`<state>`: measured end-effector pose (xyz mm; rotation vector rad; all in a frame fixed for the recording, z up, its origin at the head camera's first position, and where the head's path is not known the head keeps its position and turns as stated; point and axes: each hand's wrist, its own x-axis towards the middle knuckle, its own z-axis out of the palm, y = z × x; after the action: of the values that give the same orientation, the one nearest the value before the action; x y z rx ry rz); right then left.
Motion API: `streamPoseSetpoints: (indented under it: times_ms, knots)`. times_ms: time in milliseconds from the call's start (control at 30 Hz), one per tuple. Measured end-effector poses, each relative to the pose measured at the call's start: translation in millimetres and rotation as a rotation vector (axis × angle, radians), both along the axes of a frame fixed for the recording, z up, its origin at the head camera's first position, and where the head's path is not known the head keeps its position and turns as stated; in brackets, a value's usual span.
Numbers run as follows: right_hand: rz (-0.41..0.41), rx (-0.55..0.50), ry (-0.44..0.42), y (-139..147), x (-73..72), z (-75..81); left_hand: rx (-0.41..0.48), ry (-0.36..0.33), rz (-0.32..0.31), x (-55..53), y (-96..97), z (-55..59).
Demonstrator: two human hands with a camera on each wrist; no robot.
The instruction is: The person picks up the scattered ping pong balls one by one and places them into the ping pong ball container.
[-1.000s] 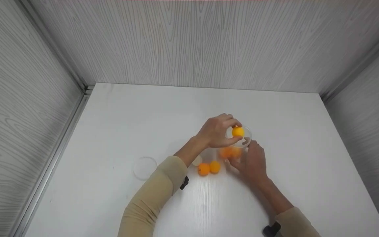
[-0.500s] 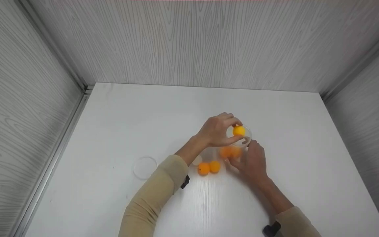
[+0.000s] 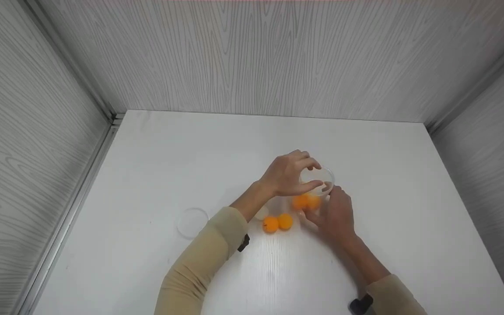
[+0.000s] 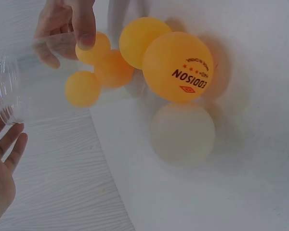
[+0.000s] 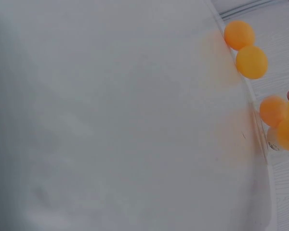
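My left hand (image 3: 287, 175) hangs over the mouth of a clear plastic jar (image 3: 317, 180), thumb and fingers apart with nothing between them. Around the jar's lower side, my right hand (image 3: 335, 214) grips it and keeps it upright on the table. In the left wrist view, orange table tennis balls (image 4: 83, 89) lie at the bottom of the jar, seen through its wall. Outside it, a printed orange ball (image 3: 271, 225) and a yellow-orange ball (image 3: 285, 221) sit side by side. A white ball (image 4: 183, 134) rests beside them, partly behind my left forearm in the head view.
A clear round lid (image 3: 193, 223) lies flat on the white table (image 3: 155, 175), left of my left sleeve. Grey wood-grain panels (image 3: 252, 57) stand at the back and both sides.
The yellow ball that my left hand pinched over the jar's mouth has been let go and dropped inside. The left fingers have parted. My right hand holds the jar as before.
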<state>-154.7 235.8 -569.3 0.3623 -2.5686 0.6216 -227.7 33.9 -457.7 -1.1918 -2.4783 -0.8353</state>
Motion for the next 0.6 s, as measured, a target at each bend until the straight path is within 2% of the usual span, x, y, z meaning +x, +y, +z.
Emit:
streamPoseSetpoints:
  times_ms: [367,600]
  knots:
    - [-0.028,0.002,-0.042,0,0.8,0.8,-0.004,0.010,-0.030,3.9,-7.0,3.4]
    - [-0.009,-0.010,-0.035,0,0.4,1.3,-0.009,0.022,-0.048,8.6,-12.6,5.8]
